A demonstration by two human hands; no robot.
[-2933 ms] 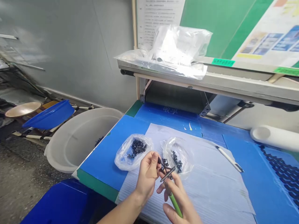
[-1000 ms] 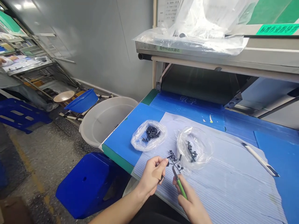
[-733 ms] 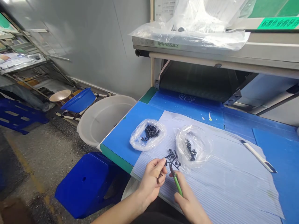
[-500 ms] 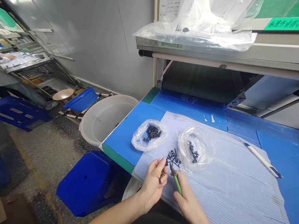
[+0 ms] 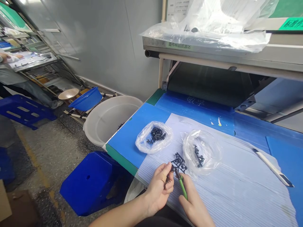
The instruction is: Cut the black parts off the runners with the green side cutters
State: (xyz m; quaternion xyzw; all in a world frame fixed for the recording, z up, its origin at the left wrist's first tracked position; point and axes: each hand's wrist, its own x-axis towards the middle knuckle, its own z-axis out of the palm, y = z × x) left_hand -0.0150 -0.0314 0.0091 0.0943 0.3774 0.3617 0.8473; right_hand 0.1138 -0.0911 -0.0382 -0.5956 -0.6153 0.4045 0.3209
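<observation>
Between its thumb and fingers, my left hand (image 5: pixel 162 186) pinches a small black plastic part (image 5: pixel 172 169). My right hand (image 5: pixel 193 198) is closed round the green handle of a pair of nippers (image 5: pixel 182 186), whose dark jaws are at the black part. Just beyond the jaws lies a black plastic sprue frame (image 5: pixel 180 161) with small parts on it. A clear bag with a rolled-down rim (image 5: pixel 139 143) holds a heap of small black pieces (image 5: pixel 158 134). The other clear bag (image 5: pixel 213 157), on the right, contains more black pieces (image 5: pixel 199 156).
White corrugated sheeting (image 5: pixel 246 186) covers much of the blue table. A white-and-black tool (image 5: pixel 272 167) lies at right. A big pale tub (image 5: pixel 101 123) and a blue stool (image 5: pixel 87 183) stand left. Plastic bagging (image 5: pixel 213 34) covers the shelf above. Another person's sleeve (image 5: pixel 9 74) shows far left.
The whole view has shifted slightly, so things appear further right. The nippers' jaws have come in closer to the black part in my left hand.
</observation>
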